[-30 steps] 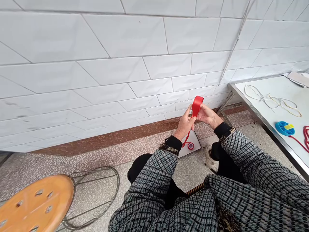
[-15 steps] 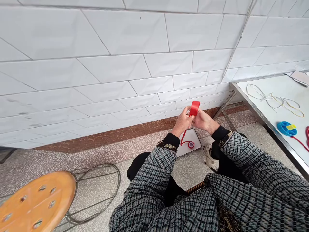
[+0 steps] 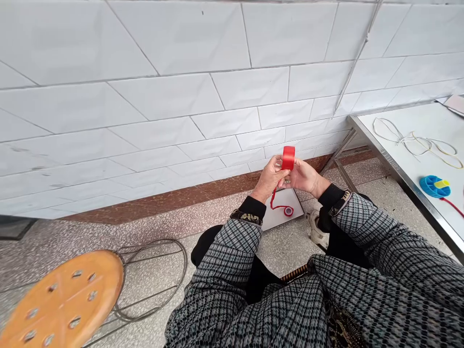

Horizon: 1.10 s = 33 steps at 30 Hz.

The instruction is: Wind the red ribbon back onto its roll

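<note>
A loop of wide red satin ribbon (image 3: 289,157) stands up between my two hands, above the floor. My left hand (image 3: 268,180) is closed on it, thumb across its lower edge. From the other side my right hand (image 3: 306,177) has its fingers pressed to the ribbon, and their tips are partly hidden behind it. A narrower strip of ribbon trails down below my left hand to a small red ribbon roll (image 3: 288,211). That roll rests on a white board (image 3: 275,220) with a dark edge, low down between my knees.
At the right, a metal-edged table (image 3: 402,159) bears a blue spool (image 3: 432,186) with a yellow part, red cord and loose white wire (image 3: 416,140). An orange stool (image 3: 67,299) with a wire frame stands at the left. A tiled wall (image 3: 174,96) rises in front.
The ribbon loop has turned to face me more squarely and shifted slightly left. The trailing strip hangs in a different curve. My view has tilted a little.
</note>
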Motion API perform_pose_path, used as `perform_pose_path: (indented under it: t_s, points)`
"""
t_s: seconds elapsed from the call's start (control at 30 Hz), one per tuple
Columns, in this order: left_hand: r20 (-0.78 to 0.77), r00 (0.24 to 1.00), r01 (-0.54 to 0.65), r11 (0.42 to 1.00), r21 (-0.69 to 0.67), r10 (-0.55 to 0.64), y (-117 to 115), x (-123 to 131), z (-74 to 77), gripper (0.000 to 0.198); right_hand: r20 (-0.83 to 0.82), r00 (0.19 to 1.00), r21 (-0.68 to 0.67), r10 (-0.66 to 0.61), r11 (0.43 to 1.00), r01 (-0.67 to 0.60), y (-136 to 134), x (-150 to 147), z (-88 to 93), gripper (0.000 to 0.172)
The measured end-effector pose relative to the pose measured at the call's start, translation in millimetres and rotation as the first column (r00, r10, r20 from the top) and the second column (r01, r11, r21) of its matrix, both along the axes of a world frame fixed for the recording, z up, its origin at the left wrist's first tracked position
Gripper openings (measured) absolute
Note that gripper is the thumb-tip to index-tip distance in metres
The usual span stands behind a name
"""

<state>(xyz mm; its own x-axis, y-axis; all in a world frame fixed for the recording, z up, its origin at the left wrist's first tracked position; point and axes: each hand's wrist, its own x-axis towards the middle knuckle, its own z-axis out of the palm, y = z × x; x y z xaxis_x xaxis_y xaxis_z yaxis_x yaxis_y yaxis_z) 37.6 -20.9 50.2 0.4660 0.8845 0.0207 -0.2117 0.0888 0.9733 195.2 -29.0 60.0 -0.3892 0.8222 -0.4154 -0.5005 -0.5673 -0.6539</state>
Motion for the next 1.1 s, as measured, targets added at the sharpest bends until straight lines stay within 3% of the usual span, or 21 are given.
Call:
perform_pose_path:
  t_s: [0.07, 0.13, 0.27, 0.33, 0.4, 0.47, 0.63, 0.8, 0.97, 1.03, 1.1]
  points:
    - [0.010, 1.000, 0.016, 1.000, -0.001, -0.016, -2, -6, 2.8, 0.054, 0.076, 0.997, 0.058, -0.019, 0.998, 0.015, 0, 2, 0.5, 0.013]
    - [0.015, 0.999, 0.037, 0.999, -0.014, -0.037, -4, -14, 4.6, 0.055, 0.211, 0.974, 0.209, -0.078, 0.977, 0.033, 1, 7, 3.8, 0.020]
    - [-0.023, 0.996, 0.078, 0.994, -0.082, -0.080, -9, -26, 3.6, 0.054, 0.483, 0.832, 0.601, -0.273, 0.794, -0.088, 6, 21, 14.0, 0.049]
    - [-0.052, 0.996, 0.071, 0.992, -0.109, -0.077, -11, -29, 2.0, 0.050, 0.552, 0.762, 0.677, -0.339, 0.715, -0.173, 9, 24, 16.2, 0.048]
    - [-0.054, 0.997, 0.048, 0.991, -0.123, -0.055, -13, -28, 1.1, 0.048, 0.593, 0.706, 0.699, -0.387, 0.682, -0.213, 13, 25, 15.4, 0.042]
    - [-0.012, 1.000, -0.010, 0.993, -0.115, 0.009, -13, -25, 1.2, 0.047, 0.606, 0.666, 0.704, -0.435, 0.684, -0.194, 18, 24, 12.7, 0.041]
    - [0.172, 0.963, -0.192, 0.975, -0.109, 0.209, -12, -20, 1.9, 0.035, 0.552, 0.640, 0.704, -0.534, 0.710, -0.014, 35, 30, 4.1, 0.043]
    - [0.196, 0.963, -0.167, 0.979, -0.118, 0.187, -15, -18, 0.7, 0.034, 0.509, 0.678, 0.682, -0.530, 0.729, 0.059, 42, 33, -1.4, 0.037]
    - [0.148, 0.968, -0.189, 0.976, -0.111, 0.204, -20, -15, 2.7, 0.033, 0.496, 0.722, 0.640, -0.483, 0.765, 0.072, 40, 27, -4.9, 0.020]
    - [0.122, 0.979, -0.154, 0.985, -0.073, 0.162, -21, -15, 3.4, 0.034, 0.545, 0.673, 0.632, -0.501, 0.772, 0.062, 41, 26, -7.1, 0.019]
    - [0.086, 0.988, -0.127, 0.991, -0.030, 0.129, -22, -16, 3.4, 0.034, 0.585, 0.572, 0.662, -0.574, 0.746, 0.071, 43, 27, -9.0, 0.023]
